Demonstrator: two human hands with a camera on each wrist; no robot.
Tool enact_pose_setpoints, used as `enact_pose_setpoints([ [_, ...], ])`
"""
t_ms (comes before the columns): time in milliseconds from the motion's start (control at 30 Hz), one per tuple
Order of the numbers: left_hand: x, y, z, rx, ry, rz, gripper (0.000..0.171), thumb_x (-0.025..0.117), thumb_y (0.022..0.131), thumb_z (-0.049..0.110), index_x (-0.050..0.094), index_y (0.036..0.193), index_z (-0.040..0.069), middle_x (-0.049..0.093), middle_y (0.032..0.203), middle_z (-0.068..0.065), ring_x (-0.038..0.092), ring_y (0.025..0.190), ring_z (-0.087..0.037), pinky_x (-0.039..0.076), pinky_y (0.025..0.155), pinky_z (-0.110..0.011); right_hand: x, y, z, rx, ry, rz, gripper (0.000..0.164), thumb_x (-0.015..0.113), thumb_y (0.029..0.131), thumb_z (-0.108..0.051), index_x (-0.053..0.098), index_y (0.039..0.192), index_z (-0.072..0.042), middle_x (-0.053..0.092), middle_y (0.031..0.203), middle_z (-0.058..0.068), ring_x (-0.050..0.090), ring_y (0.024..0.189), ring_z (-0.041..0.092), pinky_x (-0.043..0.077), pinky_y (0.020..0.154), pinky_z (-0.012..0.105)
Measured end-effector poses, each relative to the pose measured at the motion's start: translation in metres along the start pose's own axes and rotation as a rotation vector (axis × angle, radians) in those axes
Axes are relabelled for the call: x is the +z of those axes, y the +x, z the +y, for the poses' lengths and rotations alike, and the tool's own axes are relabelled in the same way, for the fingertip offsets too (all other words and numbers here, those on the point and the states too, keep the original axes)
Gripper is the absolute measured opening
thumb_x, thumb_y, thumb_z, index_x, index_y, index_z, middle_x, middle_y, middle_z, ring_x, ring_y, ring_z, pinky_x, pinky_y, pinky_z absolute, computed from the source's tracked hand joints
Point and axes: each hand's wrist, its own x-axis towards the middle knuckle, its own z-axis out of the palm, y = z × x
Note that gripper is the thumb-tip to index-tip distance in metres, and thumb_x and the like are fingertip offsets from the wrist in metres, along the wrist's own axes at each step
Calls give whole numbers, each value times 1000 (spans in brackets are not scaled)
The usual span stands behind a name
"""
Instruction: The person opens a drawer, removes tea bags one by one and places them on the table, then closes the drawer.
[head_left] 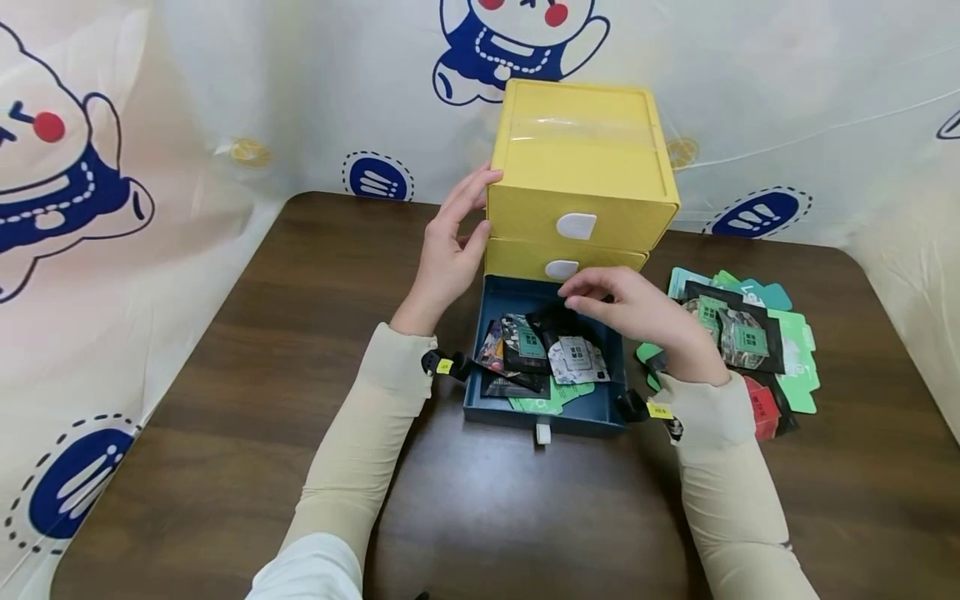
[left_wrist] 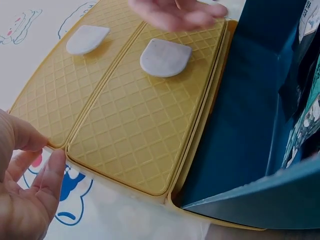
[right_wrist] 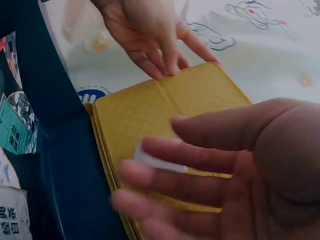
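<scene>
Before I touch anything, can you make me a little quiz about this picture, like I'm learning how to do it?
1. Fill in the colour: the open drawer is ____.

2. True or false: the left hand is touching the yellow box.

3. Pick one. In the head view, where does the pile of packets and cards lie?
a) on top of the yellow box
b) on the table, to the right of the open drawer
c) on the table, to the left of the open drawer

Key: 1. dark blue; 2. true; 3. b
</scene>
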Motion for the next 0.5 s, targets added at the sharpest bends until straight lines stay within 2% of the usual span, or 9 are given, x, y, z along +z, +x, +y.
enact_pose_setpoints([
  [133, 1, -4, 0, -6, 7, 6, 45, 48, 87, -14, 48, 129, 1, 37, 141, -15, 49, 107, -14, 54, 70, -46, 5, 12, 1, 17, -75, -199, 24, 52, 94, -14, 60, 112, -2, 63, 105, 12, 55, 89, 20, 47, 80, 44],
  [200, 0, -4, -1, -2, 6, 12, 45, 48, 87, -14, 48, 129, 1, 38, 141, -15, 49, 107, -16, 54, 69, -47, 7, 18, 1, 36, -114, -272, 26, 52, 94, -14, 59, 114, -1, 62, 109, 13, 54, 92, 20, 47, 83, 44],
  [300, -1, -3, -1, 0, 9, 14, 44, 48, 87, -13, 48, 129, 2, 38, 141, -14, 49, 106, -15, 54, 69, -47, 11, 27, 3, 55, -172, -330, 28, 52, 94, -15, 58, 115, 1, 61, 110, 12, 54, 94, 21, 47, 83, 44],
  [500, -1, 0, -1, 4, 8, -4, 44, 48, 88, -12, 47, 130, 2, 37, 142, -13, 49, 107, -14, 54, 73, -44, 16, 38, 9, 106, -251, -375, 30, 58, 90, -14, 58, 116, 0, 61, 106, 14, 54, 95, 24, 47, 83, 43],
])
